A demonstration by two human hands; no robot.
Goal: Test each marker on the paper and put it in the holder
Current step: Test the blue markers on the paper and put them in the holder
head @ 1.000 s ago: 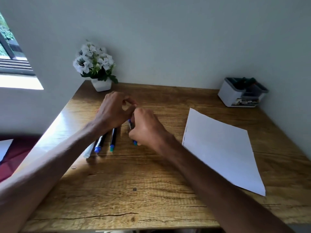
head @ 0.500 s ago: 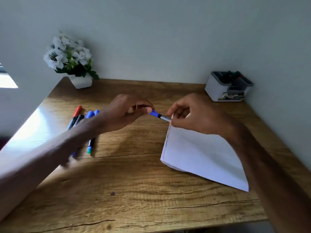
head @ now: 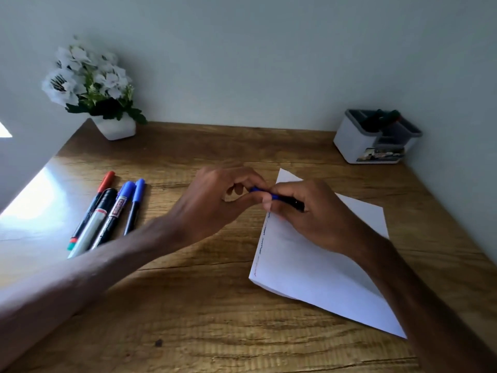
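I hold a blue marker (head: 279, 197) between both hands, just above the top left corner of the white paper (head: 317, 265). My left hand (head: 215, 200) pinches its blue cap end. My right hand (head: 309, 214) grips its dark barrel. Scribbled test lines run down the paper's left edge. Several more markers (head: 107, 214) lie side by side on the desk at the left. The white and grey holder (head: 357, 141) stands at the back right, with dark markers inside it.
A white pot of white flowers (head: 115, 127) stands at the back left corner of the wooden desk (head: 201, 319). Walls close off the desk at the back and on the right. Bright light reflects on the desk's left side.
Both hands carried the blue marker from the group at the left over to the paper's top corner. The hands, apart half a second ago, are now close together on the marker.
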